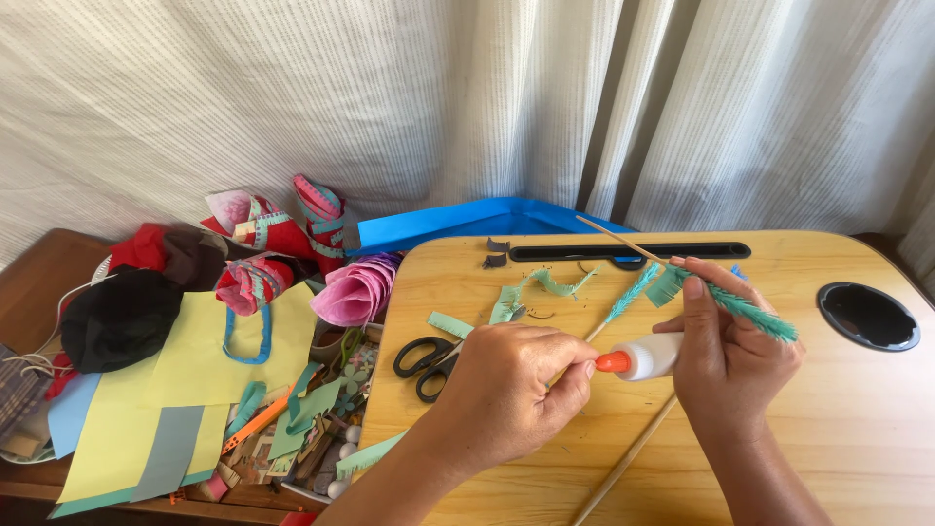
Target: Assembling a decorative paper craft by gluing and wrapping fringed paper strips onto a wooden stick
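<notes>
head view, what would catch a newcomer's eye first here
Mid-frame, the right hand holds a white glue bottle with an orange tip and a teal-fringed stick, while the left hand meets the tip. Black scissors lie left on the wooden tray table, beside bright paper scraps.

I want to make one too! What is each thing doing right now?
White glue bottle with orange cap: held sideways, capped.
Teal fringed paper stick: held in right hand.
Left hand: gripping the orange cap.
Black-handled scissors: lying on the table; blades hidden.
Plain wooden stick: lying on the wooden lap table.
</notes>
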